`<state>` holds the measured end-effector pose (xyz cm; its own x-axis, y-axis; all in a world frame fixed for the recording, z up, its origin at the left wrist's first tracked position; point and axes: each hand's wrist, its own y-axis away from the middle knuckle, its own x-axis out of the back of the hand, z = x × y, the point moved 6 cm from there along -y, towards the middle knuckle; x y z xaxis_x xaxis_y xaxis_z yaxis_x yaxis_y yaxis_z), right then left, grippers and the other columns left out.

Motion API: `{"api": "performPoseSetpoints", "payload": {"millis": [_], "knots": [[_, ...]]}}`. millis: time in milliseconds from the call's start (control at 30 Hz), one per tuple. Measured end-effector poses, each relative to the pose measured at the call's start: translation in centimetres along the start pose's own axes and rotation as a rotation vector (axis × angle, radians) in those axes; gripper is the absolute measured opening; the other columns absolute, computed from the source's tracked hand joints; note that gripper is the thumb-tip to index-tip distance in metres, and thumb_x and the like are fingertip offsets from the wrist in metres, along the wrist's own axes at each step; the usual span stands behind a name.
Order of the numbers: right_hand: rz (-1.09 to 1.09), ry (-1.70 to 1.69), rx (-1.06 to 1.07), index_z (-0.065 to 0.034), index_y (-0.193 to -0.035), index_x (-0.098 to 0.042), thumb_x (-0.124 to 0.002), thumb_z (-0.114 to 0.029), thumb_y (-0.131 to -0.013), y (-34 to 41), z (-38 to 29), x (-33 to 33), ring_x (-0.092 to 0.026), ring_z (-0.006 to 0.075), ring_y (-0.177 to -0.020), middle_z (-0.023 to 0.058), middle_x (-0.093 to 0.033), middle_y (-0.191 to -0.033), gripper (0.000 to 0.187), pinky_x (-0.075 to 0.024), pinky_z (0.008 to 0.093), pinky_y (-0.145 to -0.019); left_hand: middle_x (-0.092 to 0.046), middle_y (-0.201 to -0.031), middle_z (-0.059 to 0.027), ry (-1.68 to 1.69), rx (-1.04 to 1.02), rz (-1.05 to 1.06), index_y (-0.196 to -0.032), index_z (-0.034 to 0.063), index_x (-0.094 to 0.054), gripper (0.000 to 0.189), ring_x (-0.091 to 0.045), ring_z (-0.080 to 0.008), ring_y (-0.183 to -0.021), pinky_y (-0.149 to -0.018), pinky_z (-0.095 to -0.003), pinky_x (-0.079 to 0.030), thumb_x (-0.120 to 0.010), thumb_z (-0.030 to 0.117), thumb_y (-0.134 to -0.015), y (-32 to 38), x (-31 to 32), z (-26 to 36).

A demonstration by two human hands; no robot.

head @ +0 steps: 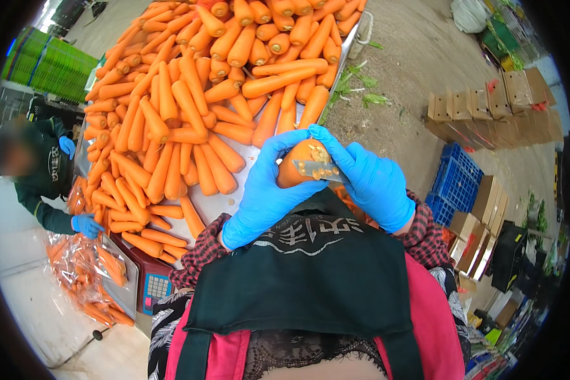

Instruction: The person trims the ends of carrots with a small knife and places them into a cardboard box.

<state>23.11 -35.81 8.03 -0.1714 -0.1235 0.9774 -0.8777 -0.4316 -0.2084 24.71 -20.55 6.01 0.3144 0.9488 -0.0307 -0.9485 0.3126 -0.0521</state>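
Note:
My left hand (261,190), in a blue glove, grips a thick carrot (292,164) with its top end turned up towards me. My right hand (375,180), gloved too, is closed on a knife, whose short metal blade (319,171) lies across the carrot's top end. Bits of carrot stick to the blade, and the knife's handle is hidden in the hand. The cut crown looks rough and yellowish. Just beyond both hands a large heap of carrots (185,99) covers much of a metal table (244,190).
A co-worker (42,166) in blue gloves stands at the left by a red scale (154,280) and bagged carrots (76,266). Cardboard boxes (494,114) and a blue plastic crate (453,183) stand on the floor at right. Green leaves (373,99) lie beside the table.

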Motion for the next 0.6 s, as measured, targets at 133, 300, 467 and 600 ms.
{"api": "performPoseSetpoints", "payload": {"millis": [133,300,467,600], "knots": [[0.046,-0.174,-0.197,-0.0265,-0.152,-0.032,-0.058,-0.011,-0.087,1.9,2.5,-2.9,-0.058,0.0197,-0.056,0.0015,-0.056,-0.083,0.071,-0.0474,0.0331,-0.045,-0.053,-0.127,-0.0083,-0.092,0.003,-0.055,-0.133,0.0045,-0.045,0.071,-0.055,-0.0179,-0.117,-0.101,-0.0329,-0.047,-0.082,-0.001,-0.072,0.4,-0.5,-0.1],[0.033,-1.023,-0.53,-0.0203,-0.144,-0.046,-0.057,-0.011,-0.096,3.0,4.7,-4.7,-0.062,0.0199,-0.1,0.0095,-0.063,-0.118,0.05,-0.05,0.0322,-0.084,-0.056,-0.124,-0.0095,-0.293,-0.117,-0.074,-0.131,0.0048,-0.05,0.067,-0.057,-0.0221,-0.114,-0.098,-0.035,-0.047,-0.083,0.006,-0.073,-0.3,0.1,-0.8],[0.115,-1.481,-0.475,-0.007,-0.138,-0.051,-0.065,-0.015,-0.093,1.1,1.8,-6.2,-0.059,0.0117,-0.089,0.0094,-0.062,-0.122,0.048,-0.0487,0.0267,-0.077,-0.058,-0.114,-0.0124,-0.892,-0.474,-0.106,-0.125,0.0054,-0.057,0.056,-0.058,-0.0336,-0.102,-0.086,-0.041,-0.047,-0.08,0.01,-0.075,-1.7,-2.4,0.1],[0.027,-1.778,-0.846,-0.0053,-0.134,-0.054,-0.065,-0.02,-0.093,2.3,3.6,-8.5,-0.042,0.0033,-0.043,0.0102,-0.065,-0.111,0.045,-0.0332,0.0189,-0.039,-0.057,-0.114,-0.0138,-0.825,-0.594,-0.04,-0.123,0.0045,-0.055,0.05,-0.059,-0.0299,-0.101,-0.088,-0.0411,-0.048,-0.077,0.015,-0.079,1.0,-0.6,-0.3]]}}
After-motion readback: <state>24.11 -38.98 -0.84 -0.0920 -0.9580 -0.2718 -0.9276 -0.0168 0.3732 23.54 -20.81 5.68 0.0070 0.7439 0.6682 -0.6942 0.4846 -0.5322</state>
